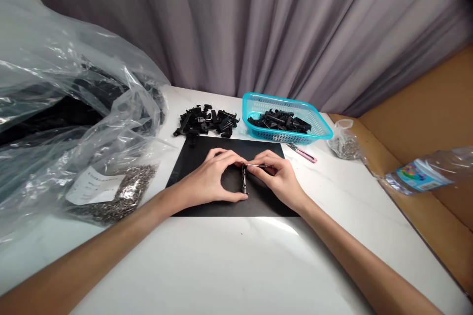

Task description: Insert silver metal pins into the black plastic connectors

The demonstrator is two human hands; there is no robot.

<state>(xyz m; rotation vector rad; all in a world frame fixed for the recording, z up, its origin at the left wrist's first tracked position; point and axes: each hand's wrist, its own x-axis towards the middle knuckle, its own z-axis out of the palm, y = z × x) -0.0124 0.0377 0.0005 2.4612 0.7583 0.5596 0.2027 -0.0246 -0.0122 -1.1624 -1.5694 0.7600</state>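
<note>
My left hand (212,177) grips a small, narrow black part (244,180) with metal pieces along it, thumb at its near end and fingers at its far end. The part rests on or just above a black mat (225,206). My right hand (279,174) pinches a thin metal tool (256,165), its shaft pointing left. The tool's tip meets the far end of the part; its exact kind is too small to make out. Both hands are over the mat.
Behind the mat lie a pile of black parts (207,120) and a blue basket (288,135) of similar parts. A pink-handled cutter (303,153) is beside it. Bags of small metal pieces (129,189) stand left and right (347,147). A plastic bottle (421,175) lies at right.
</note>
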